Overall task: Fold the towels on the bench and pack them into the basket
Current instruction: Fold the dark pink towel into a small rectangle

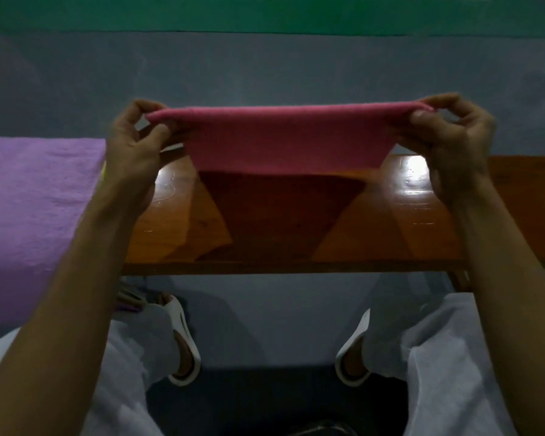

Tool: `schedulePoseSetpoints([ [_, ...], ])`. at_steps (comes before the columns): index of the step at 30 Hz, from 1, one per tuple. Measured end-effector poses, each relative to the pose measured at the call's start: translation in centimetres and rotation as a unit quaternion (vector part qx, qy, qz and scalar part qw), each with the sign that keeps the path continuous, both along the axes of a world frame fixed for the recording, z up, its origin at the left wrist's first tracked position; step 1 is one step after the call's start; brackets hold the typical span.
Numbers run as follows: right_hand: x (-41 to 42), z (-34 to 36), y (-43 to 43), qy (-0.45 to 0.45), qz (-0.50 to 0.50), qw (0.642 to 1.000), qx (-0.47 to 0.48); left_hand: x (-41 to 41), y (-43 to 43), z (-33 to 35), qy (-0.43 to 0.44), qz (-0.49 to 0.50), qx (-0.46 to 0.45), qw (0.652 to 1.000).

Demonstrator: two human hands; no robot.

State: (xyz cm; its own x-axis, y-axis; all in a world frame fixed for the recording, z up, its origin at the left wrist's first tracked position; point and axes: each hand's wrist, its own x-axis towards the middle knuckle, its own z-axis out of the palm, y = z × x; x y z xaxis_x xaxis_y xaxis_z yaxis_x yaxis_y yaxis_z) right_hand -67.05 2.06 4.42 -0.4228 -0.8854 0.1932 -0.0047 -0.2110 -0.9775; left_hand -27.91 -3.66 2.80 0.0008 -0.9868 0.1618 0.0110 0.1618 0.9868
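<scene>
Two hands of mine were raised in the head view, well apart, each clamped on one end of the pink towel. My left hand, at nine o'clock from the towel's middle, pinched the left corner between thumb and curled fingers. My right hand, at three o'clock, pinched the right corner the same way. The towel was stretched level between them along its top edge and hung down toward me, above the wooden bench. It threw a dark shadow on the glossy board at six o'clock below it. I could not tell whether its lower edge touched the wood. A purple towel lay over the bench at nine o'clock, just beside my left forearm, and ran out past the left edge of the view. At six o'clock, beneath the bench's near edge, my legs in pale trousers and my feet in white sandals stood on the grey floor. At twelve o'clock, beyond the bench, a green band crossed the top of the view.
</scene>
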Motion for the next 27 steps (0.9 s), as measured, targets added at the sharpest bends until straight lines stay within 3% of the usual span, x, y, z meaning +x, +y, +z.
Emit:
schedulePoseSetpoints([
  [2, -0.2, 0.0, 0.6, -0.009, 0.008, 1.0, -0.003, 0.7, 0.7, 0.3, -0.031, 0.001, -0.001, 1.0],
  [4, -0.5, -0.9, 1.4, 0.063, 0.004, 0.997, 0.044, 1.7, 1.4, -0.2, -0.149, -0.021, -0.011, 0.989],
  [7, -0.7, -2.3, 2.6, 0.163, 0.058, 0.969, 0.177, 2.9, 1.9, -1.9, -0.332, -0.106, -0.013, 0.937],
  [10, -0.5, -3.1, 3.3, 0.254, 0.106, 0.911, 0.307, 3.2, 2.5, -2.7, -0.429, -0.209, 0.089, 0.874],
  [12, -0.5, -3.5, 3.4, 0.294, 0.122, 0.876, 0.363, 3.3, 2.5, -3.0, -0.463, -0.265, 0.153, 0.832],
  [16, -0.6, -3.4, 3.2, 0.321, 0.163, 0.803, 0.475, 3.5, 2.1, -2.6, -0.451, -0.322, 0.204, 0.807],
  [17, -0.8, -3.5, 3.1, 0.316, 0.156, 0.788, 0.504, 3.5, 2.1, -2.4, -0.447, -0.326, 0.208, 0.807],
  [19, -1.0, -3.7, 2.7, 0.316, 0.11, 0.769, 0.545, 3.2, 1.8, -2.6, -0.428, -0.263, 0.201, 0.841],
  [22, -1.6, -4.7, 1.8, 0.39, 0.013, 0.77, 0.505, 1.9, 0.7, -4.1, -0.432, -0.062, 0.082, 0.896],
  [24, -1.7, -5.5, 0.6, 0.46, -0.031, 0.787, 0.411, 0.7, 0.0, -5.1, -0.451, 0.0, 0.003, 0.893],
  [27, -0.9, -6.5, -1.2, 0.502, -0.029, 0.819, 0.277, -0.7, -1.0, -6.5, -0.49, -0.009, -0.028, 0.871],
])
